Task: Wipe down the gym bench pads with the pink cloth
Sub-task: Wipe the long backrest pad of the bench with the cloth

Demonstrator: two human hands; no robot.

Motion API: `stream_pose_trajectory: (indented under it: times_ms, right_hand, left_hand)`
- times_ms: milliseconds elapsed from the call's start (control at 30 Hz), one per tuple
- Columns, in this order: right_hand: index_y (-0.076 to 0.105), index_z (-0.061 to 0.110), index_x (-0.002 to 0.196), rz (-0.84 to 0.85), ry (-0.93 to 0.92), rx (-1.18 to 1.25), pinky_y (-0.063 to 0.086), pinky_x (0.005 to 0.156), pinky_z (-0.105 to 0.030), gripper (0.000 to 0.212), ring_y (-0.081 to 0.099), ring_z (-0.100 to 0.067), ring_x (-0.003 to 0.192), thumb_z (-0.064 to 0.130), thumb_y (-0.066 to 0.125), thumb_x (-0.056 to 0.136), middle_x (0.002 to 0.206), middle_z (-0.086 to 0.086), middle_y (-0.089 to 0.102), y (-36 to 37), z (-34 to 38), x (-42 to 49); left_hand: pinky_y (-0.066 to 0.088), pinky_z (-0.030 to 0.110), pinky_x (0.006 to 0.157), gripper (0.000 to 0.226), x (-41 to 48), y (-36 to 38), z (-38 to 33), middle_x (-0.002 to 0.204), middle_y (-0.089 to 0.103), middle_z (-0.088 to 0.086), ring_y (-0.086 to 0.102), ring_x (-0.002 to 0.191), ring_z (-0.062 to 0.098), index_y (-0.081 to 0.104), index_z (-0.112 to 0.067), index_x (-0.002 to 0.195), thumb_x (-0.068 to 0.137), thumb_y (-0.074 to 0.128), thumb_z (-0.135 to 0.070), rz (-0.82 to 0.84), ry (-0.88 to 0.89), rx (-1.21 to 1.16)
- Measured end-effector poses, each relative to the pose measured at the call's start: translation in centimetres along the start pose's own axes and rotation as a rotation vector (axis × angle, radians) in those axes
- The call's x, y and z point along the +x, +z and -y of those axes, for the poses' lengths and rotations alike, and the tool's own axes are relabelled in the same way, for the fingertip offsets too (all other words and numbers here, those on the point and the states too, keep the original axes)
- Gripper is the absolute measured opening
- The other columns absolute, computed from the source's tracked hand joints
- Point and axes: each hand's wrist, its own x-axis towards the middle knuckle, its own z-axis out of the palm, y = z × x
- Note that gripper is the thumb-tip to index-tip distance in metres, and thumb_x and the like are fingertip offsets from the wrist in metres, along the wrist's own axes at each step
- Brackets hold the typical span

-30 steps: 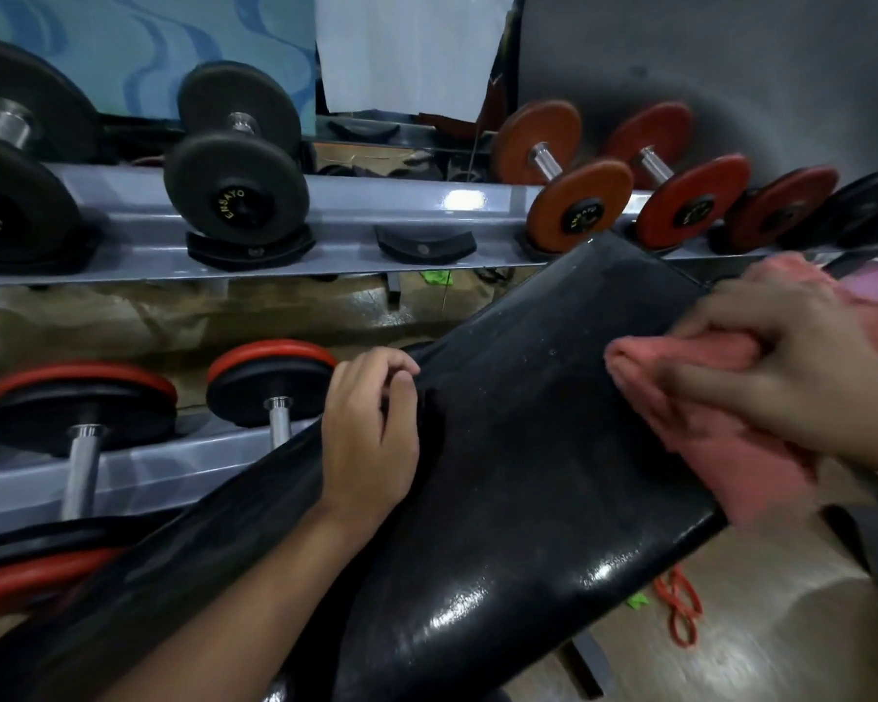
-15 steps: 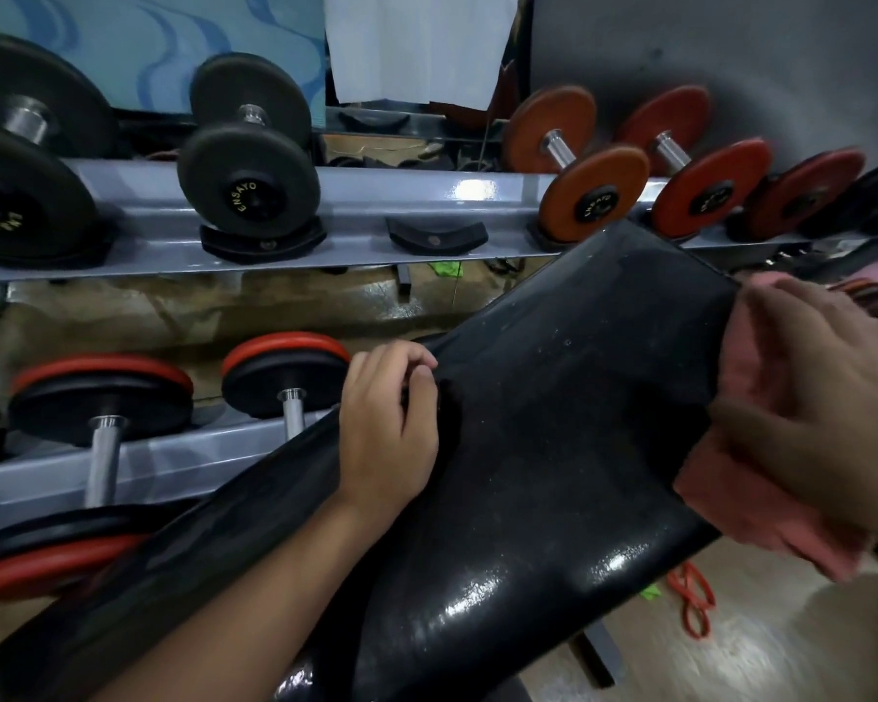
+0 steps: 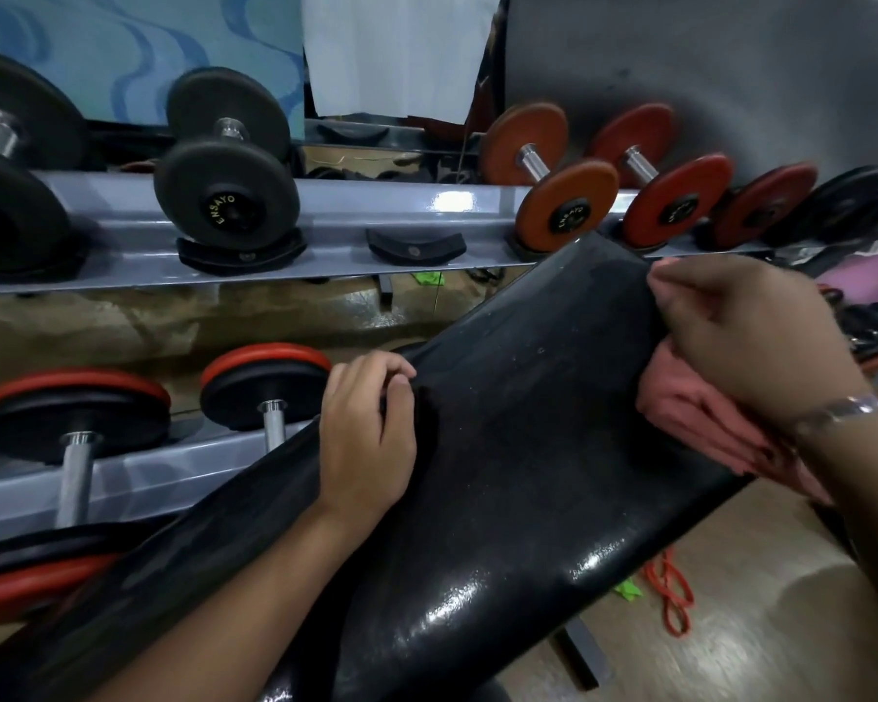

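Note:
A long black glossy bench pad [image 3: 503,448] runs diagonally from lower left to upper right. My left hand [image 3: 366,433] grips its far edge near the middle, fingers curled over the rim. My right hand [image 3: 746,336] holds the bunched pink cloth [image 3: 705,418] against the pad's right end, at the end edge. Most of the cloth is hidden under my hand and wrist; a fold hangs below the pad's end.
A grey two-tier dumbbell rack [image 3: 325,215] stands right behind the bench, with black dumbbells [image 3: 226,195] at left and orange ones [image 3: 568,205] at right. On the wooden floor lies a red band [image 3: 672,595] under the pad's end. The bench leg [image 3: 581,651] stands below.
My right hand has carried the cloth rightward from the pad's top surface to its end edge and now wraps it round that end. The left hand has kept its grip.

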Motion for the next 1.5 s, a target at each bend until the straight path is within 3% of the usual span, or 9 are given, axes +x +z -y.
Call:
stream_pose_trajectory:
  times_ms: [167,267,600,700,833,967,1167,1367,1500]
  right_hand:
    - [0.079,0.034,0.113,0.145,-0.197,0.164,0.052,0.106,-0.05,0.028,0.068,-0.015,0.118,0.037,0.062,0.091,0.125,0.013,0.073,-0.2,-1.0,-1.8]
    - [0.071,0.048,0.114,0.147,-0.042,0.277,0.051,0.108,-0.05,0.025,0.068,-0.014,0.115,0.043,0.059,0.093,0.12,0.019,0.072,-0.1,-1.4,0.6]
    - [0.074,0.047,0.115,0.256,-0.068,0.315,0.047,0.112,-0.04,0.024,0.066,-0.004,0.117,0.049,0.066,0.092,0.119,0.022,0.073,0.7,-1.3,3.1]
    - [0.076,0.039,0.117,0.282,-0.1,0.247,0.046,0.109,-0.032,0.024,0.066,-0.007,0.114,0.037,0.07,0.094,0.119,0.014,0.074,1.4,-0.6,5.7]
    - [0.081,0.031,0.093,0.406,-0.069,0.479,0.05,0.102,-0.015,0.017,0.071,0.002,0.105,0.015,0.078,0.089,0.103,0.019,0.079,1.1,-0.9,6.3]
    - [0.078,0.034,0.099,0.385,-0.097,0.335,0.047,0.112,-0.042,0.008,0.068,-0.009,0.111,0.03,0.074,0.093,0.106,0.014,0.076,2.8,-0.4,10.2]
    - [0.081,0.018,0.093,0.498,-0.115,0.477,0.052,0.107,-0.032,0.008,0.073,-0.008,0.105,0.012,0.075,0.089,0.099,0.006,0.081,3.2,0.6,10.7]
    - [0.08,0.031,0.109,0.518,-0.153,0.335,0.041,0.115,-0.036,0.018,0.066,-0.003,0.117,0.028,0.071,0.094,0.114,0.015,0.076,3.0,0.2,10.1]
    - [0.081,0.031,0.094,0.432,-0.116,0.519,0.047,0.114,-0.045,0.011,0.071,-0.009,0.116,0.03,0.076,0.084,0.11,0.01,0.079,1.3,-2.3,7.6]
  left_hand:
    - [0.044,0.03,0.086,0.019,0.0,0.0,-0.4,0.092,0.063,-0.012,0.055,0.095,0.013,0.064,-0.02,0.092,0.1,0.047,-0.016,0.023,-0.013,0.018]
    - [0.044,0.033,0.088,0.019,0.4,0.0,-0.2,0.093,0.063,-0.013,0.055,0.096,0.012,0.064,-0.021,0.092,0.1,0.046,-0.019,0.035,-0.018,0.031]
    - [0.041,0.027,0.089,0.021,0.3,0.2,0.2,0.094,0.062,-0.011,0.055,0.099,0.014,0.065,-0.019,0.095,0.099,0.044,-0.022,0.043,-0.042,0.027]
    - [0.04,0.026,0.089,0.02,0.2,0.2,0.2,0.095,0.062,-0.01,0.056,0.1,0.015,0.065,-0.018,0.095,0.099,0.045,-0.02,0.046,-0.06,0.021]
    - [0.04,0.025,0.089,0.02,0.2,0.3,0.2,0.093,0.062,-0.009,0.056,0.097,0.015,0.064,-0.019,0.093,0.098,0.045,-0.021,0.042,-0.045,0.018]
    - [0.038,0.022,0.088,0.021,0.2,0.4,0.3,0.092,0.062,-0.009,0.056,0.095,0.014,0.064,-0.018,0.092,0.098,0.044,-0.022,0.037,-0.027,0.036]
    - [0.043,0.033,0.086,0.02,0.2,0.3,0.2,0.09,0.062,-0.01,0.056,0.093,0.016,0.064,-0.018,0.092,0.099,0.045,-0.019,0.035,-0.024,0.017]
    - [0.045,0.037,0.087,0.019,0.1,0.1,0.2,0.091,0.063,-0.009,0.057,0.094,0.017,0.065,-0.017,0.092,0.099,0.047,-0.015,0.037,-0.017,0.011]
    - [0.046,0.041,0.087,0.019,0.2,0.1,0.1,0.092,0.063,-0.009,0.057,0.094,0.017,0.066,-0.016,0.092,0.098,0.049,-0.013,0.032,-0.008,0.015]
